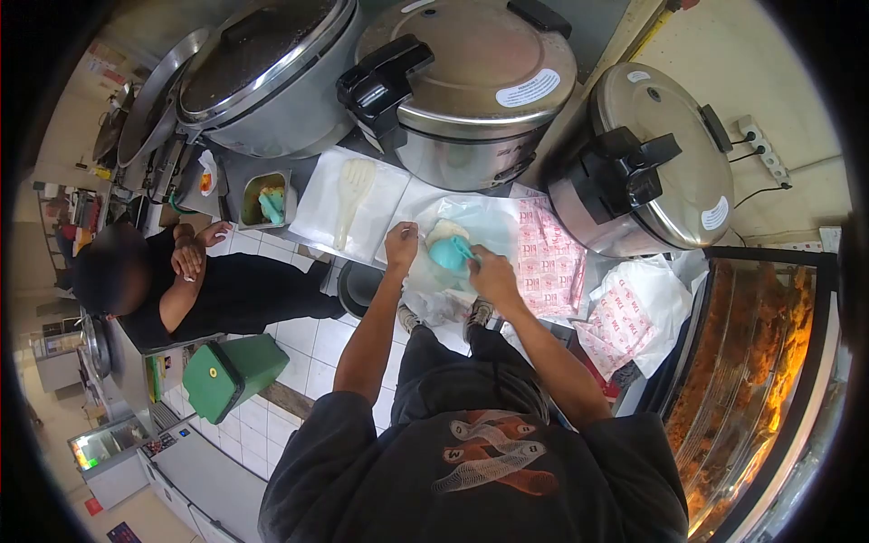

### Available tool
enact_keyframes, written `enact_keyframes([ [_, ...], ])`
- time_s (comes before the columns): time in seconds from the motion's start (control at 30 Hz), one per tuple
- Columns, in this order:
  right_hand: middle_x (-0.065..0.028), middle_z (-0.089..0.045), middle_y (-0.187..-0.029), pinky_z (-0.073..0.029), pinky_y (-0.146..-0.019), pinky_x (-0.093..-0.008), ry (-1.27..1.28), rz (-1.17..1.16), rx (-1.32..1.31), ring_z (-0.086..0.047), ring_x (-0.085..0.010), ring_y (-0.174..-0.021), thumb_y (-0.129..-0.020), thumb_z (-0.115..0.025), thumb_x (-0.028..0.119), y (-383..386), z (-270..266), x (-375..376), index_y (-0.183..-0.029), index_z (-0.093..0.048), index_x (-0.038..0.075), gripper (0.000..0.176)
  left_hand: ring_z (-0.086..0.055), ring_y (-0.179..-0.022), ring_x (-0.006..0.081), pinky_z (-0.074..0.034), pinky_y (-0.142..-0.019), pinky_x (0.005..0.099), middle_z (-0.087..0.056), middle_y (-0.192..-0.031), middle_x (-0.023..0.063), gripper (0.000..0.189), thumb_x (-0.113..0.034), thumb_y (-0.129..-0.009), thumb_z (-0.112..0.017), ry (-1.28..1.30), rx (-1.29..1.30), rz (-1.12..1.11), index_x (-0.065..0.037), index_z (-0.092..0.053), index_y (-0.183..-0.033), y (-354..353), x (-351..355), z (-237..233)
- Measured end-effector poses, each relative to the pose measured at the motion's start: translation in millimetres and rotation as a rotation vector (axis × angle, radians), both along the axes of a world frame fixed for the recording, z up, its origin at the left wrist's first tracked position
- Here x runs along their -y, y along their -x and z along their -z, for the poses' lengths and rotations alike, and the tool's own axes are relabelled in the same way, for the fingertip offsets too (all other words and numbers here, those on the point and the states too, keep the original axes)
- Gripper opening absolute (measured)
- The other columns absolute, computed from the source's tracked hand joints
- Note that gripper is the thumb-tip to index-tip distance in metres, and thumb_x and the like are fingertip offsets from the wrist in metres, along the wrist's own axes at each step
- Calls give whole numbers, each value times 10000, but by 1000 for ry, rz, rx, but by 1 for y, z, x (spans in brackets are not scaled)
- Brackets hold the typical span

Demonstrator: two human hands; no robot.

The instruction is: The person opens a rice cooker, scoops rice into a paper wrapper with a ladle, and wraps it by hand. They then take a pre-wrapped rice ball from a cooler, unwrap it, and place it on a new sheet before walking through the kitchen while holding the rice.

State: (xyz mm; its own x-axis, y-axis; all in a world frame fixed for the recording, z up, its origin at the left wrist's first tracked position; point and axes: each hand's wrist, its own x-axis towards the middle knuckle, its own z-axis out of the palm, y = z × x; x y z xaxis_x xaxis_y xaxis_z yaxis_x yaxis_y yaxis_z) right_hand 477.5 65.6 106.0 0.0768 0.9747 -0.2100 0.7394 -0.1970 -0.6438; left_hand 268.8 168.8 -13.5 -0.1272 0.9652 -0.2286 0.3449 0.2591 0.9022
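A turquoise scoop (445, 253) is gripped by its handle in my right hand (495, 279). Its round head rests against a mound of white rice (448, 232), which lies on a clear plastic sheet (493, 215) on the counter. Left of the sheet, my left hand (401, 245) is closed at the edge of the papers; whether it pinches something is too small to tell. Farther left, a pale rice paddle (353, 195) lies on white paper (310, 201). Red-printed wrapping paper (548, 258) is stacked right of the rice.
Large cookers (471, 63) (665, 154) line the counter's back. A metal tray (249, 210) holds turquoise items. A lit display case (742, 389) is at right. A person in black (235, 285) stands at left near a green bin (233, 376).
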Motion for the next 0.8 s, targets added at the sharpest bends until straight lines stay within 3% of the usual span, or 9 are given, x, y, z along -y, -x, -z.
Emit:
enact_keyframes([
  [0.1, -244, -649, -727, -509, -686, -473, 9, 105, -181, -663, -420, -753, -890, -625, 240, -21, 5, 7, -1230, -573, 87, 376, -602, -557, 129, -463, -505, 301, -684, -708, 93, 193, -190, -920, -625, 76, 82, -33, -11, -684, -959, -3, 0, -12],
  [0.2, -220, -654, -708, -499, -668, -462, 128, 192, -236, -667, -420, -736, -897, -623, 265, -25, -72, 11, -1178, -564, 107, 327, -586, -530, 125, -449, -473, 301, -675, -692, 83, 187, -194, -923, -625, 58, 104, -48, -19, -683, -953, -3, 1, -9],
  [0.3, -200, -652, -685, -498, -653, -447, 60, 165, -360, -670, -401, -715, -899, -625, 269, -27, -47, 5, -1173, -569, 107, 323, -554, -558, 99, -441, -482, 278, -640, -689, 40, 190, -209, -933, -630, 94, 90, -30, -30, -682, -970, -1, 2, -12],
  [0.33, -225, -668, -744, -518, -691, -466, 128, 162, -407, -672, -424, -756, -908, -599, 274, -24, -44, 0, -1195, -557, 101, 338, -541, -576, 87, -439, -492, 267, -624, -689, 20, 194, -217, -937, -633, 121, 89, -18, -34, -681, -979, -3, 2, -14],
  [0.43, -232, -669, -732, -529, -700, -496, 12, 128, -176, -670, -409, -697, -924, -571, 260, -8, 12, -10, -1251, -550, 68, 380, -581, -615, 99, -467, -540, 275, -653, -717, 37, 203, -215, -937, -634, 95, 64, -13, -22, -683, -977, -5, 4, -20],
  [0.5, -253, -674, -771, -524, -748, -546, 23, 61, 117, -659, -461, -759, -926, -536, 230, 5, 1, -9, -1266, -541, 61, 380, -611, -647, 108, -483, -583, 276, -674, -741, 56, 214, -216, -937, -635, -8, -34, 10, -11, -683, -976, -5, -6, -9],
  [0.63, -285, -664, -815, -533, -734, -548, 98, 89, 135, -650, -481, -778, -930, -532, 234, 12, 11, -1, -1272, -543, 60, 384, -712, -741, 231, -534, -691, 336, -719, -809, 155, 214, -207, -912, -636, -106, 6, -8, -3, -688, -949, -2, 4, 6],
  [0.8, -286, -665, -834, -537, -720, -554, 127, 87, 169, -654, -475, -798, -933, -529, 233, 11, 12, -7, -1242, -551, 59, 356, -710, -736, 228, -535, -685, 337, -717, -805, 143, 179, -173, -904, -635, -126, -44, 1, -5, -688, -938, -6, 0, 2],
])
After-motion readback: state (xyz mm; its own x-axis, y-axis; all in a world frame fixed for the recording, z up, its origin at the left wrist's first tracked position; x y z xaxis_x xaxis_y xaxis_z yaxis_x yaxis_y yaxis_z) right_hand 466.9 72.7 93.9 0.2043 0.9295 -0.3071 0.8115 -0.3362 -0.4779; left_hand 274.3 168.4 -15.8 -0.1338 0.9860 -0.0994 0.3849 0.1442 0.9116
